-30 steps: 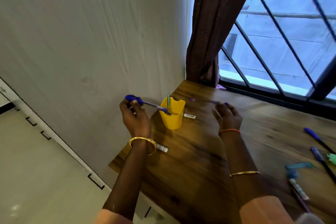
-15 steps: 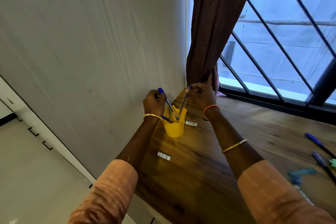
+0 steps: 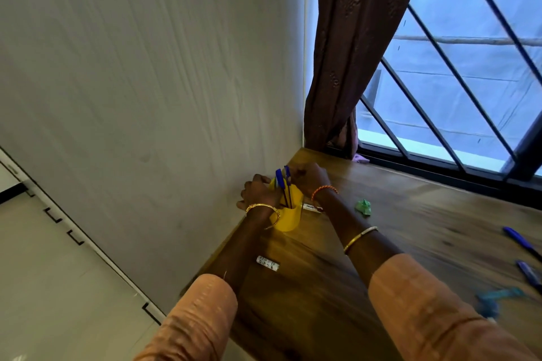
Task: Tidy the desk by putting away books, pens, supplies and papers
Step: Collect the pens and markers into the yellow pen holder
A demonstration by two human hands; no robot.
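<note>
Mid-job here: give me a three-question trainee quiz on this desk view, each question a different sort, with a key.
1. True or false: the blue pens stand in the yellow cup.
2. Multiple choice: the green crumpled scrap lies A) inside the cup, B) on the desk to the cup's right, C) on the floor.
3. Fill in: two more blue pens lie near the desk's ____ edge.

Key: 1 true. 2 B. 3 right.

Note: the left hand and right hand both sit at the cup's rim.
</note>
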